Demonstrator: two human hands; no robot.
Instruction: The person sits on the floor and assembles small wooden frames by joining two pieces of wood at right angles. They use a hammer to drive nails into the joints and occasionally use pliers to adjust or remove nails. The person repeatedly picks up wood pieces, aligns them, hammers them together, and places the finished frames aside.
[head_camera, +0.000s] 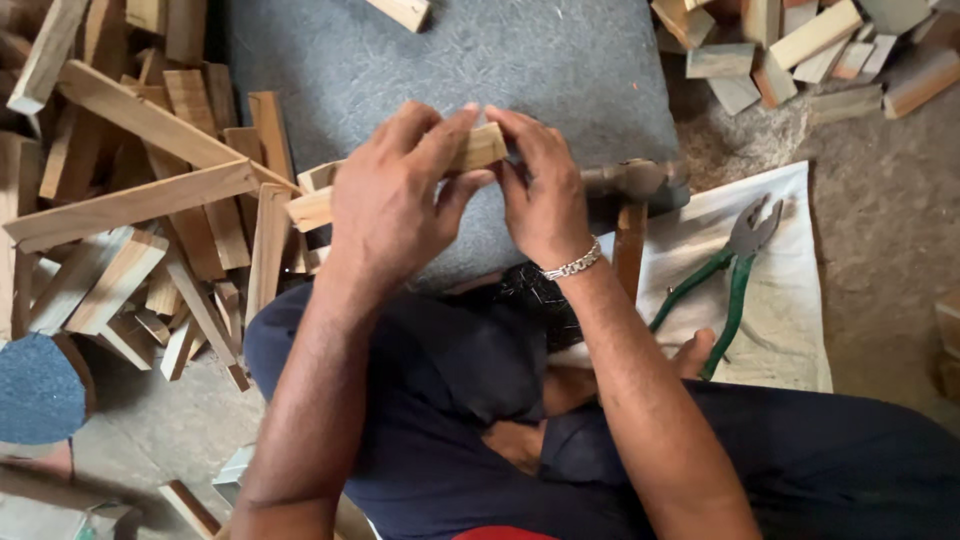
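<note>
Dusty concrete floor (890, 240), grey stone slab (450, 60), daylight.

The block (480, 148) is pale, matt raw wood; the worktop (560, 70) is rough grey felt; the pliers (735, 270) are dull metal with green plastic grips.

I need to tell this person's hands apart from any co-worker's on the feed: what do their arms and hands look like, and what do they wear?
Both forearms are bare, with no sleeves in sight and no gloves. The right hand has a silver metal link bracelet around the wrist. The left hand wears nothing on the wrist or fingers that I can see. No rings are visible on either hand.
</note>
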